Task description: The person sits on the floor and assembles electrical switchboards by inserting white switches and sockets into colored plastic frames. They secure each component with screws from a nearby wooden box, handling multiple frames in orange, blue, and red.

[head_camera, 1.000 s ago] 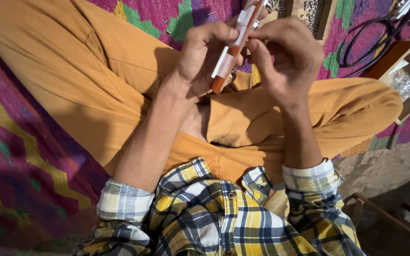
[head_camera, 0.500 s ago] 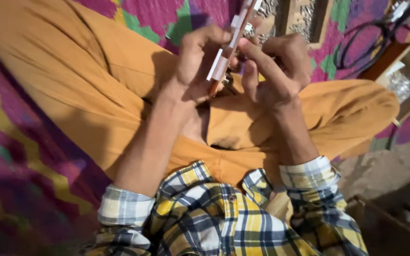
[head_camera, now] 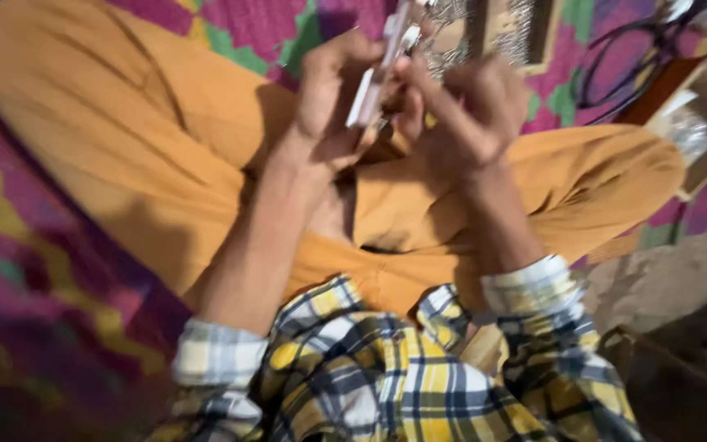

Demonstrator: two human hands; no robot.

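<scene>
The left hand (head_camera: 329,102) and the right hand (head_camera: 468,115) meet above the crossed legs in orange cloth trousers (head_camera: 149,155), with a slim white stick-shaped tool (head_camera: 378,69) between them, tilted up and away. The legs rest on a pink patterned woven mat (head_camera: 18,270). A looped black cable (head_camera: 623,65) lies beyond the right knee, a small wooden box (head_camera: 697,123) just right of it.

a slim white stick-like object (head_camera: 378,74) stands nearly upright, tilted slightly right, above the lap. its upper end passes out of view at the top edge. motion blur hides its finer details.
</scene>
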